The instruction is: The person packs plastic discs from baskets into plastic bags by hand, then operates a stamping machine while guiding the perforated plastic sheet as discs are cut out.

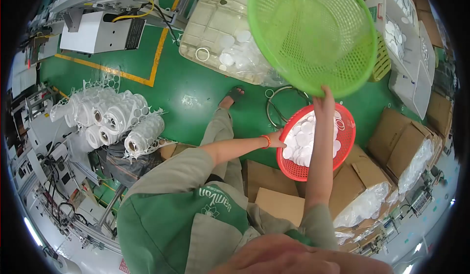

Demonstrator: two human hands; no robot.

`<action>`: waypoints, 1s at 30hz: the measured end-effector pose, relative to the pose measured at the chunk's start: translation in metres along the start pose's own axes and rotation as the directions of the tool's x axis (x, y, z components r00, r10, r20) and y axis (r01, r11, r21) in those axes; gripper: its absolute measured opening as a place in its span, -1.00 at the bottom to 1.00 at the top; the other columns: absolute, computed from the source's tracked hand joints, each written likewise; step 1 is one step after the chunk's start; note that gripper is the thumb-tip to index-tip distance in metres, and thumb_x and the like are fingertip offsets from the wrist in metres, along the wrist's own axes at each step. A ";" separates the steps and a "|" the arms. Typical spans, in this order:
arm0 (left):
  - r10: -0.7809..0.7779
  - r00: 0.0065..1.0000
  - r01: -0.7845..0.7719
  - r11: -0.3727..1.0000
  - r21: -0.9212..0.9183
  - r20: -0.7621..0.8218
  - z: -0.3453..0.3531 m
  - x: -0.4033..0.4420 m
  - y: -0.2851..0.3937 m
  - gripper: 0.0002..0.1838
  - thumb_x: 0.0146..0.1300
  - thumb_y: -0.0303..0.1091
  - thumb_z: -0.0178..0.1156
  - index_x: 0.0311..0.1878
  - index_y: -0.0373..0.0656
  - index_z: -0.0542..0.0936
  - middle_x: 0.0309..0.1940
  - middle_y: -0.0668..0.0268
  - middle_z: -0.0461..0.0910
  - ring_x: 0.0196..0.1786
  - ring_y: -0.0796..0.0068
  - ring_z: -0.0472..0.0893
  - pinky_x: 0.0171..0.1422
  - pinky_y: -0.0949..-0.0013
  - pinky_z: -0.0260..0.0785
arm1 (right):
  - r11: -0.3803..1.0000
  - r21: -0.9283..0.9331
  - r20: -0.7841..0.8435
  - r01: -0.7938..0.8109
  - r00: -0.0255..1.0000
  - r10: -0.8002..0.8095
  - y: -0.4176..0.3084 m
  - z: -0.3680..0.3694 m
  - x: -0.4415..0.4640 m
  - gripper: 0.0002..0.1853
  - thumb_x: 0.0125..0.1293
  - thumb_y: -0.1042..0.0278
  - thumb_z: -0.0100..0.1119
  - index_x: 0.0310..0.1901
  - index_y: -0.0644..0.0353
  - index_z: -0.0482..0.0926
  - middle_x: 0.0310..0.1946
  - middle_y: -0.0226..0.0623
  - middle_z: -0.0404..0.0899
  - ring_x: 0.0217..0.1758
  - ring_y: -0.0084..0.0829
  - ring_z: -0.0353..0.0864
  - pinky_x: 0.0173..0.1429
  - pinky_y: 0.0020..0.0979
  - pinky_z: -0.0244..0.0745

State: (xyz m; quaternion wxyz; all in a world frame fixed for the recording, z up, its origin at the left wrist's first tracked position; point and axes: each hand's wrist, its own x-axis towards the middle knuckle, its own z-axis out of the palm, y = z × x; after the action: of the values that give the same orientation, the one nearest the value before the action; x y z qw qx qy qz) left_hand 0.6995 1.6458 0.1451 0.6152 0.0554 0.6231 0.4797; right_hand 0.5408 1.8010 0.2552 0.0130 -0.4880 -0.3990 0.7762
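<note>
My left hand (277, 139), with a red band at the wrist, grips the left rim of a red plastic basket (348, 144). Many flat white discs (304, 136) lie in this basket, along with a few white rings at its right side. My right arm reaches across above the red basket. At its end, my right hand (323, 100) is closed on the near rim of a large green mesh basket (313, 24). That basket is raised and tilted, its perforated wall showing, and it blurs slightly at the edge.
Behind the green basket stands a cream plastic pallet (205, 19) with bagged white discs (235, 53). Cardboard boxes (391, 137) line the right and front. Rolls of white perforated film (115, 112) are piled at left. A hoop (274, 102) lies on the green floor (186, 107).
</note>
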 end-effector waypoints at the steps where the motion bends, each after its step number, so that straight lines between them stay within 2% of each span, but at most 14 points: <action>1: -0.016 1.000 0.016 0.999 0.031 -0.001 -0.005 -0.007 0.000 0.10 -0.22 -0.01 0.31 0.34 -0.24 -0.09 0.09 -0.01 0.37 0.12 0.19 0.41 0.18 0.34 0.26 | 0.999 -0.038 0.031 -0.017 0.999 0.018 0.009 0.033 0.028 -0.68 0.09 0.41 0.14 -0.12 0.29 0.40 -0.21 -0.20 0.48 -0.17 -0.31 0.51 -0.09 -0.33 0.46; 3: -0.035 0.999 0.035 0.997 0.068 0.007 -0.018 -0.016 -0.007 0.08 -0.18 -0.01 0.29 0.34 -0.25 -0.09 0.10 -0.03 0.35 0.12 0.19 0.40 0.18 0.34 0.25 | 0.998 -0.041 0.157 0.038 0.987 -0.032 0.020 0.118 0.050 -0.62 0.05 0.46 0.16 -0.08 0.34 0.35 -0.19 -0.11 0.46 -0.21 -0.22 0.54 -0.18 -0.26 0.51; 6: 0.003 0.994 0.000 1.000 0.027 -0.108 -0.060 -0.041 -0.027 -0.27 -0.02 -0.10 0.19 0.21 -0.23 0.24 -0.01 0.07 0.47 0.02 0.29 0.48 0.10 0.37 0.30 | 0.990 -0.133 0.223 0.039 0.975 -0.009 0.044 0.201 0.095 -0.60 0.03 0.48 0.16 -0.07 0.36 0.33 -0.18 -0.10 0.44 -0.24 -0.23 0.55 -0.20 -0.29 0.58; 8: 0.038 0.968 -0.050 0.998 -0.041 -0.247 -0.102 -0.057 -0.047 -0.53 0.03 -0.19 0.15 0.03 -0.16 0.45 -0.22 0.25 0.60 -0.16 0.39 0.57 -0.02 0.41 0.36 | 0.986 -0.169 0.217 0.002 0.976 0.035 0.057 0.232 0.107 -0.53 0.08 0.42 0.15 0.03 0.32 0.26 -0.07 -0.10 0.36 -0.06 -0.12 0.46 -0.05 -0.22 0.51; 11: 0.067 0.794 -0.042 0.998 0.055 -0.605 -0.164 -0.074 -0.093 -0.65 0.06 -0.29 0.14 -0.05 -0.14 0.48 -0.35 0.29 0.60 -0.27 0.40 0.58 -0.13 0.42 0.38 | 0.990 -0.135 0.229 0.037 0.973 -0.005 0.089 0.225 0.123 -0.45 0.10 0.32 0.17 0.11 0.30 0.21 -0.05 -0.14 0.36 -0.07 -0.16 0.47 -0.08 -0.26 0.50; 14: 0.084 0.553 0.028 0.993 0.119 -0.829 -0.235 -0.098 -0.093 -0.71 0.08 -0.33 0.15 -0.09 -0.13 0.49 -0.37 0.31 0.59 -0.37 0.47 0.56 -0.26 0.45 0.40 | 0.981 -0.024 0.301 0.193 0.937 -0.177 0.121 0.197 0.118 -0.48 0.05 0.17 0.25 -0.01 0.28 0.38 -0.20 -0.24 0.49 -0.24 -0.35 0.53 -0.24 -0.37 0.49; 16: 0.133 0.412 0.008 0.989 0.150 -0.902 -0.275 -0.109 -0.082 -0.72 0.09 -0.33 0.15 -0.10 -0.11 0.48 -0.37 0.32 0.57 -0.43 0.48 0.53 -0.31 0.44 0.39 | 0.627 -0.663 0.232 0.410 0.908 -0.349 0.141 0.179 0.115 -0.51 0.00 0.08 0.28 -0.12 0.27 0.50 -0.30 -0.29 0.51 -0.27 -0.39 0.50 -0.22 -0.41 0.40; 18: 0.289 0.299 0.006 0.952 0.305 -0.909 -0.313 -0.108 -0.093 -0.72 0.09 -0.33 0.16 -0.10 -0.11 0.47 -0.32 0.33 0.52 -0.42 0.44 0.51 -0.31 0.37 0.38 | 0.129 -0.800 0.415 0.586 0.695 -0.587 0.163 0.177 0.118 -0.57 -0.07 0.11 0.31 -0.24 0.26 0.56 -0.40 -0.27 0.49 -0.31 -0.32 0.45 -0.21 -0.35 0.36; 19: 0.328 0.282 0.115 0.921 0.372 -0.901 -0.327 -0.110 -0.086 -0.71 0.05 -0.36 0.17 -0.11 -0.11 0.46 -0.31 0.33 0.50 -0.32 0.38 0.49 -0.19 0.32 0.35 | -0.004 -0.803 0.454 0.596 0.608 -0.651 0.169 0.187 0.119 -0.60 -0.15 0.12 0.33 -0.30 0.23 0.57 -0.42 -0.24 0.46 -0.25 -0.20 0.39 -0.16 -0.26 0.29; 20: 0.330 0.285 0.123 0.919 0.375 -0.900 -0.338 -0.110 -0.078 -0.71 0.05 -0.36 0.17 -0.11 -0.11 0.46 -0.31 0.33 0.50 -0.32 0.38 0.49 -0.19 0.32 0.35 | 0.007 -0.804 0.448 0.594 0.613 -0.650 0.173 0.198 0.120 -0.60 -0.15 0.12 0.33 -0.30 0.23 0.57 -0.42 -0.24 0.46 -0.25 -0.20 0.39 -0.16 -0.26 0.29; 22: 0.544 0.222 0.264 0.765 0.587 -0.809 -0.357 -0.109 -0.071 -0.71 0.03 -0.38 0.17 -0.12 -0.08 0.46 -0.31 0.32 0.47 -0.23 0.33 0.46 -0.09 0.29 0.29 | -0.288 -0.827 0.538 0.483 0.530 -0.655 0.180 0.212 0.127 -0.66 -0.20 0.12 0.35 -0.46 0.19 0.56 -0.37 -0.21 0.46 -0.15 -0.19 0.35 -0.12 -0.26 0.23; 24: 0.539 0.237 0.290 0.755 0.588 -0.808 -0.369 -0.107 -0.067 -0.71 0.01 -0.39 0.17 -0.13 -0.06 0.47 -0.30 0.31 0.44 -0.19 0.27 0.44 -0.04 0.26 0.25 | -0.329 -0.802 0.574 0.498 0.492 -0.654 0.187 0.217 0.138 -0.69 -0.22 0.14 0.35 -0.54 0.18 0.53 -0.30 -0.19 0.44 -0.12 -0.19 0.31 -0.10 -0.26 0.18; 27: 0.529 0.230 0.331 0.747 0.576 -0.817 -0.382 -0.108 -0.063 -0.67 0.02 -0.31 0.18 -0.08 0.06 0.45 -0.20 0.36 0.43 -0.12 0.24 0.41 -0.02 0.21 0.27 | -0.211 -0.822 0.546 0.528 0.628 -0.555 0.192 0.214 0.145 -0.64 -0.18 0.18 0.32 -0.37 0.23 0.50 -0.26 -0.21 0.40 -0.15 -0.24 0.30 -0.12 -0.28 0.16; 30: 0.525 0.237 0.372 0.728 0.576 -0.817 -0.389 -0.106 -0.064 -0.66 0.01 -0.30 0.19 -0.08 0.09 0.45 -0.17 0.37 0.42 -0.10 0.24 0.40 0.00 0.20 0.26 | -0.242 -0.838 0.512 0.488 0.553 -0.657 0.191 0.218 0.132 -0.64 -0.17 0.18 0.32 -0.35 0.21 0.51 -0.27 -0.23 0.41 -0.14 -0.25 0.29 -0.10 -0.27 0.15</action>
State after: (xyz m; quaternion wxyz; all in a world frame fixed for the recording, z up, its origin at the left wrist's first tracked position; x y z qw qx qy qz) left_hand 0.4395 1.3357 0.0935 -0.0012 0.0020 0.9846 0.1750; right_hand 0.3750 1.5928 0.0804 0.0881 -0.1717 -0.9639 0.1835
